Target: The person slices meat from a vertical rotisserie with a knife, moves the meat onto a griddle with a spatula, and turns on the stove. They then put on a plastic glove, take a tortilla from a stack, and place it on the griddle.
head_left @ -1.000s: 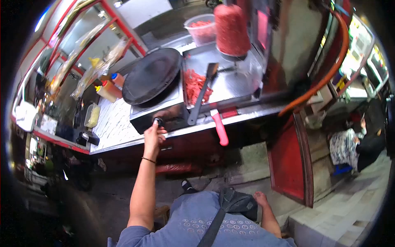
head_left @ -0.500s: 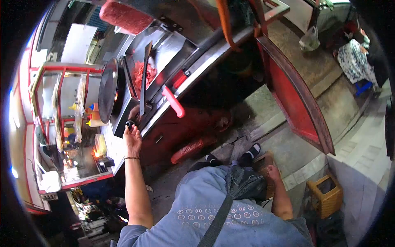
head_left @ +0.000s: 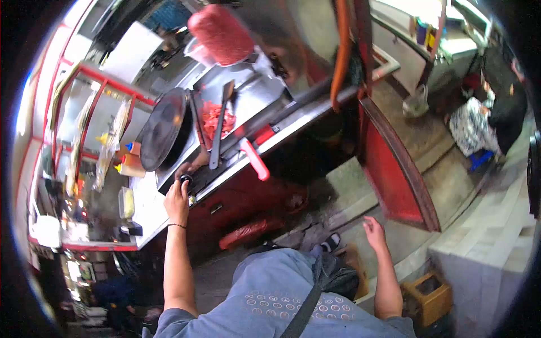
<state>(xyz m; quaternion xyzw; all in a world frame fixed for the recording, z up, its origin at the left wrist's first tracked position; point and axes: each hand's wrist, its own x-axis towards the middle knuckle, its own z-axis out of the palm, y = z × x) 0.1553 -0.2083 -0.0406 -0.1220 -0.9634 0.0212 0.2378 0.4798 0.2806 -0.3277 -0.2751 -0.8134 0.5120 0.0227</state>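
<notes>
My left hand is closed with its fingers on a black knob at the front of the metal cooker. Above that knob sits a round dark griddle pan. Beside the pan, a metal tray holds chopped reddish meat, with a long dark spatula lying across it. A knife's pink handle sticks out over the counter's front edge. Lower on the right, my right hand hangs in the air, fingers apart and holding nothing.
A large meat cone stands behind the tray. Sauce bottles and a glass case with a red frame are at the left. An open red door juts out at the right, near a yellow stool. A person is at the far right.
The view has shifted and turned slightly. My right hand has risen away from my body, its fingers now spread. My left hand stays at the knob.
</notes>
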